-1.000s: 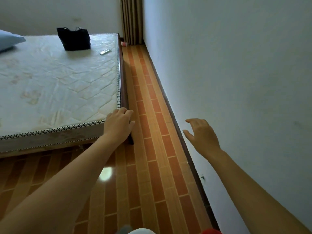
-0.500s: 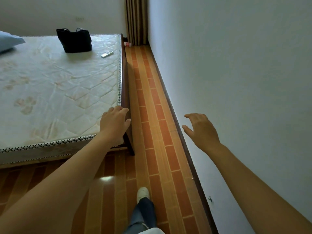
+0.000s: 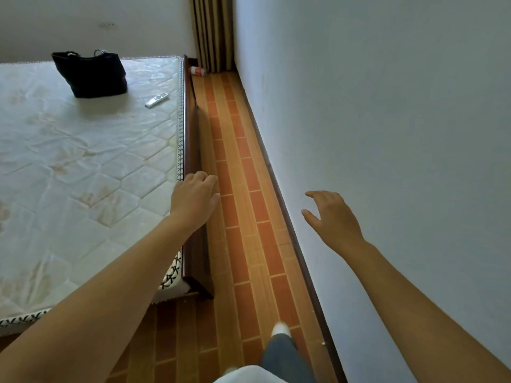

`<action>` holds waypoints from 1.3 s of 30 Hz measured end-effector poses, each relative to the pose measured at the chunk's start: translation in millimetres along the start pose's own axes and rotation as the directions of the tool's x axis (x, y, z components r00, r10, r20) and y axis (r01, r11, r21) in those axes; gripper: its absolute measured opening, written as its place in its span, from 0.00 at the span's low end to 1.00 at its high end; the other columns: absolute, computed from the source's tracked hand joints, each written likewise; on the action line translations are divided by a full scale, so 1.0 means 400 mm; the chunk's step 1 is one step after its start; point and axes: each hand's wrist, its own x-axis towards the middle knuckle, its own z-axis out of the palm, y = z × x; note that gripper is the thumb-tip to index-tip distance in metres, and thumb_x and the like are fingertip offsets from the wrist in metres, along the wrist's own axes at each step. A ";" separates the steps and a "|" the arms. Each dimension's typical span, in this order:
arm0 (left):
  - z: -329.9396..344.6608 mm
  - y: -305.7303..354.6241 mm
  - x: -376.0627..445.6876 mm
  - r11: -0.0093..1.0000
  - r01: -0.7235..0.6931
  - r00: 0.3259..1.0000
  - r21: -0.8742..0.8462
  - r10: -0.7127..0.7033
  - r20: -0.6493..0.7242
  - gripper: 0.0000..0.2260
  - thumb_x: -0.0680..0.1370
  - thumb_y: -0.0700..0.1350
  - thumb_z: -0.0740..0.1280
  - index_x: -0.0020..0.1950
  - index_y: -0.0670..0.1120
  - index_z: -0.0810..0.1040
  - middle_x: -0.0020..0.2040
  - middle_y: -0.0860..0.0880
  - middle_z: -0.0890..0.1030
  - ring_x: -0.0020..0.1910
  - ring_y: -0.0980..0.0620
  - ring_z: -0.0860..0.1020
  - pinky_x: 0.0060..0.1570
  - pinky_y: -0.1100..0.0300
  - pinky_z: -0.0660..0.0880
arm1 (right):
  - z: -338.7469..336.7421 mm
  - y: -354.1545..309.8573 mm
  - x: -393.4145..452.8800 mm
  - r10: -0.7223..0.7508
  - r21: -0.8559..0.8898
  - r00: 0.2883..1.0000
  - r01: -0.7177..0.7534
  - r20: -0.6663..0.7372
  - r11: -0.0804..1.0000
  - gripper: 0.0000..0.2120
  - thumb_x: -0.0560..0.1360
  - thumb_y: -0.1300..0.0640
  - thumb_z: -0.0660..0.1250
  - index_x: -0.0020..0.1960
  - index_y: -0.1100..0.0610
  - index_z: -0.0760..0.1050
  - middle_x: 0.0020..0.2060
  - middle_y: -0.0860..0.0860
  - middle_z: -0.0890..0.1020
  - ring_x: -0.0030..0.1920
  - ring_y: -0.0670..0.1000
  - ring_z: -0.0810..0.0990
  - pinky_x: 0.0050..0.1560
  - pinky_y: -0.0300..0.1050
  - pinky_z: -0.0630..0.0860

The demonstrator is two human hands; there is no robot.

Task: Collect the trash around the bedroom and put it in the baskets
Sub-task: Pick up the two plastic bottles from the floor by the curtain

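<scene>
Head view: narrow aisle of tiled floor (image 3: 243, 205) between the bed (image 3: 83, 172) and the wall (image 3: 387, 134). Trash candidate — a small red-and-white container (image 3: 198, 70) lying on the floor at the far end, beside the bed's far corner and just before the curtain (image 3: 213, 31). No basket in view. Left hand (image 3: 193, 200) empty, fingers relaxed, over the bed's side rail; right hand (image 3: 331, 217) empty, fingers loosely spread, close to the wall. Judgement: walk the full aisle first, crouch late, grasp across the container's body — lying on its side, it will likely roll. Black bag (image 3: 90, 74) and remote (image 3: 156, 99) on the mattress look like belongings; leave them.
</scene>
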 end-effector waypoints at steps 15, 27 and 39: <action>0.055 0.012 0.745 0.980 0.196 0.980 -0.037 -0.196 -0.014 0.18 0.78 0.48 0.61 0.68 0.45 0.69 0.66 0.45 0.73 0.65 0.44 0.71 0.60 0.49 0.69 | -0.039 0.073 0.889 -0.132 0.055 0.991 0.132 0.001 0.990 0.19 0.77 0.53 0.60 0.66 0.58 0.68 0.64 0.55 0.75 0.65 0.55 0.70 0.63 0.48 0.70; 0.080 -0.153 1.195 0.954 0.298 0.954 -0.024 -0.299 -0.013 0.19 0.79 0.48 0.61 0.69 0.45 0.69 0.66 0.44 0.73 0.65 0.44 0.70 0.62 0.49 0.68 | 0.045 0.026 1.420 -0.173 0.085 0.983 0.167 0.060 0.982 0.20 0.77 0.51 0.61 0.67 0.56 0.67 0.63 0.55 0.75 0.65 0.56 0.70 0.62 0.50 0.70; 0.065 -0.470 1.881 0.968 0.247 0.968 -0.030 -0.248 -0.024 0.18 0.78 0.48 0.62 0.67 0.45 0.70 0.64 0.45 0.75 0.62 0.44 0.72 0.58 0.51 0.70 | 0.097 -0.175 2.130 -0.200 0.068 0.977 0.195 0.070 0.978 0.20 0.77 0.52 0.61 0.67 0.57 0.67 0.64 0.55 0.74 0.66 0.55 0.69 0.65 0.50 0.68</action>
